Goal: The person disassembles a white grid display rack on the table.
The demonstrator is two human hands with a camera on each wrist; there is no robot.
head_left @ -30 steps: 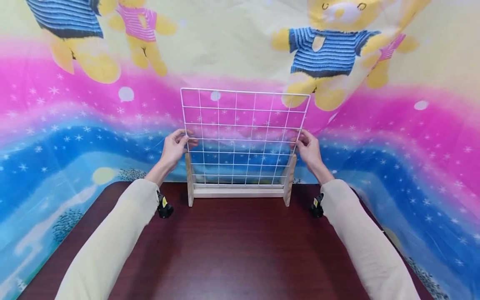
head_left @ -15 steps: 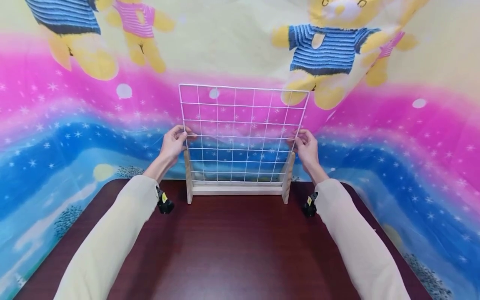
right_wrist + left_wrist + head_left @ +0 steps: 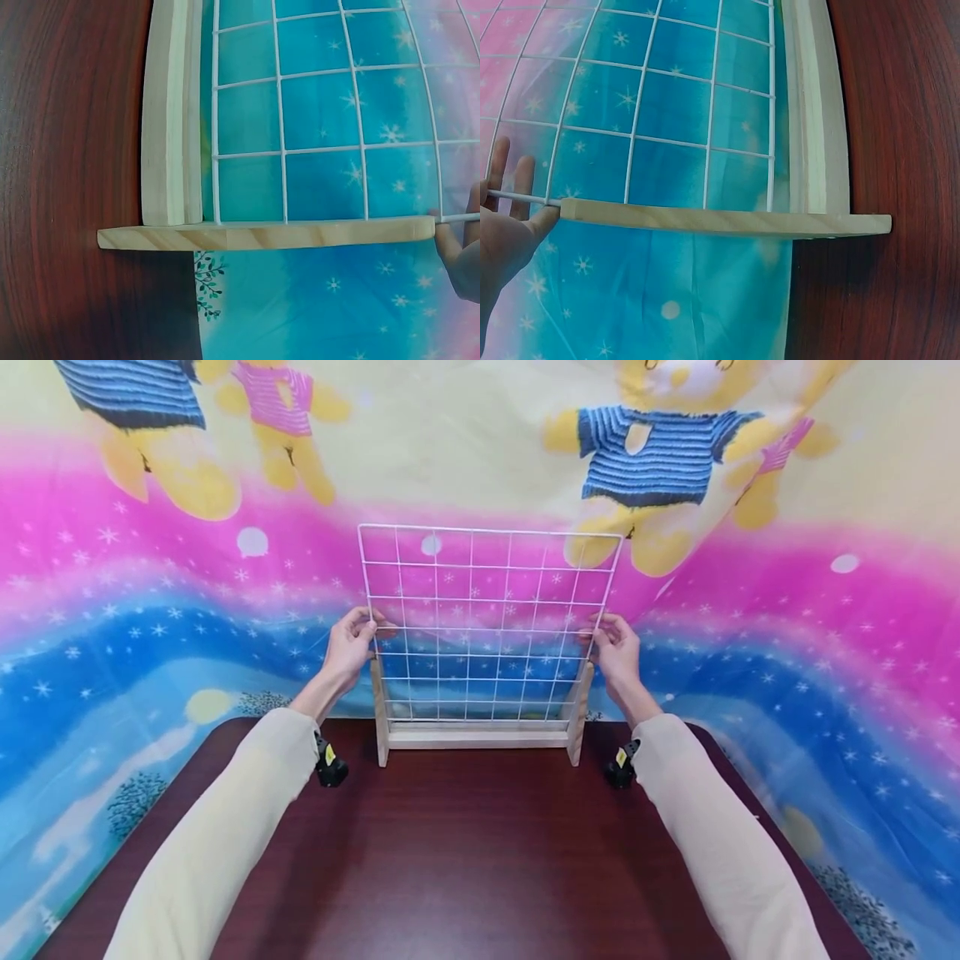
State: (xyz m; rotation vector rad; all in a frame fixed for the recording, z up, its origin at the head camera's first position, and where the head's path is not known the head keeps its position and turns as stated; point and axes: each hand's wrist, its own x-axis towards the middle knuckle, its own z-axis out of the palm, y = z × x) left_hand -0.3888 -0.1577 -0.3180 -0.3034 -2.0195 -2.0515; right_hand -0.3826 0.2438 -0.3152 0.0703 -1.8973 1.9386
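A white wire grid panel (image 3: 491, 628) stands upright between the two side posts of a pale wooden stand (image 3: 477, 740). My left hand (image 3: 349, 645) pinches the panel's left edge wire just above the left post (image 3: 727, 220). On the opposite side my right hand (image 3: 617, 647) grips the right edge wire, close above the right post (image 3: 270, 235). Some fingertips of both hands reach behind the grid and show through its openings. The panel's lower wire runs just above the stand's crossbar (image 3: 819, 112), with a narrow gap showing in both wrist views.
The stand rests near the back edge of a dark red-brown wooden table (image 3: 480, 860). Right behind it hangs a colourful cloth (image 3: 465, 460) printed with bears and snowflakes, which also wraps round both sides. A small black camera (image 3: 330, 764) sits at the left wrist.
Both hands keep their hold on the grid panel. The panel's top edge and the hands sit slightly higher in the view, though the whole scene has shifted up a little too.
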